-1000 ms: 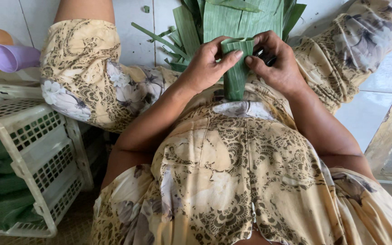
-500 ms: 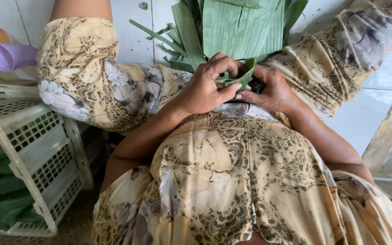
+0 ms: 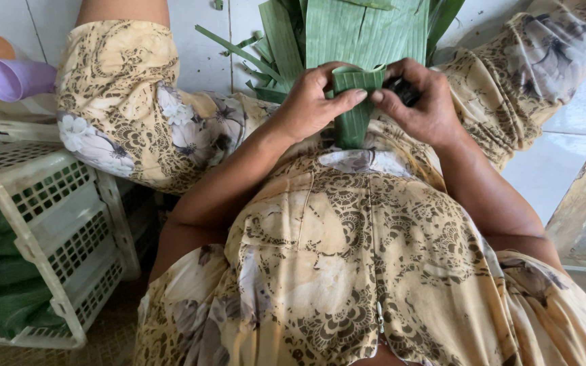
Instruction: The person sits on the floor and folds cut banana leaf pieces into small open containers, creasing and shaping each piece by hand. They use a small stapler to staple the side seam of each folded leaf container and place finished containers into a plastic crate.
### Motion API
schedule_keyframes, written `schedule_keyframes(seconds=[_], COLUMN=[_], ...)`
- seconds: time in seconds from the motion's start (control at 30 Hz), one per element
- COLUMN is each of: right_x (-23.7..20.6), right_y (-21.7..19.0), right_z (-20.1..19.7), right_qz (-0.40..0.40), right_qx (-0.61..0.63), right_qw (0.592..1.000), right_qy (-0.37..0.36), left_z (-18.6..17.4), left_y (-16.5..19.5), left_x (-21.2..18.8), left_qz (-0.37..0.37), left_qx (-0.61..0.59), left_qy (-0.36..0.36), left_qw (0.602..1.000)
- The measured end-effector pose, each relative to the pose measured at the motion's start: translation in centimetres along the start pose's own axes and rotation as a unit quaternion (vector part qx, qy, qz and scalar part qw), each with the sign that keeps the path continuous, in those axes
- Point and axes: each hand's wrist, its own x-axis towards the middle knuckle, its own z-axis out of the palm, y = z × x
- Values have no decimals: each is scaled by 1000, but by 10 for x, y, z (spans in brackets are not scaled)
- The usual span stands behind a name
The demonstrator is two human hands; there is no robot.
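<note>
Head view looks down on a seated person in a patterned beige dress, two hands raised over the lap. Both hands grip one folded strip of green leaf [image 3: 355, 102] — the left hand [image 3: 313, 102] pinches its left edge with thumb and fingers, the right hand [image 3: 423, 102] presses its right edge and also closes around a small dark object [image 3: 401, 89], too hidden to identify. The strip hangs upright between the knees, its lower end near the dress. Beyond it lies one pile of broad banana leaves [image 3: 361, 30] on the white tiled floor [image 3: 201, 57], with several loose narrow trimmings beside it. At the left stands one white plastic crate [image 3: 55, 224] holding green rolled leaves — and one lilac cup [image 3: 15, 78] above it.
</note>
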Motion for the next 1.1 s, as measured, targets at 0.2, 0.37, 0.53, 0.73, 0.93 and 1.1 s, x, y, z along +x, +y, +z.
schedule_keyframes(seconds=[0.2, 0.37, 0.53, 0.73, 0.93, 1.1], right_x=[24, 27, 14, -10, -9, -2], right_y=[21, 40, 46, 36, 27, 26], right_z=[4, 17, 31, 42, 40, 41], right_qz=[46, 88, 123, 72, -43, -72], right_qx=[94, 107, 169, 110, -48, -44], right_qw=[994, 990, 977, 990, 997, 994], right_qy=[25, 5, 40, 51, 52, 68], left_z=[-5, -10, -3, 4, 4, -10], left_y=[-23, -26, -13, -4, -14, -40], left_x=[24, 16, -7, -9, -4, -6], left_qz=[-61, 165, 153, 177, 194, 87], left_qx=[-18, 193, 264, 229, 213, 84], left_qy=[69, 60, 47, 64, 68, 24], left_qw=[996, 965, 951, 955, 955, 992])
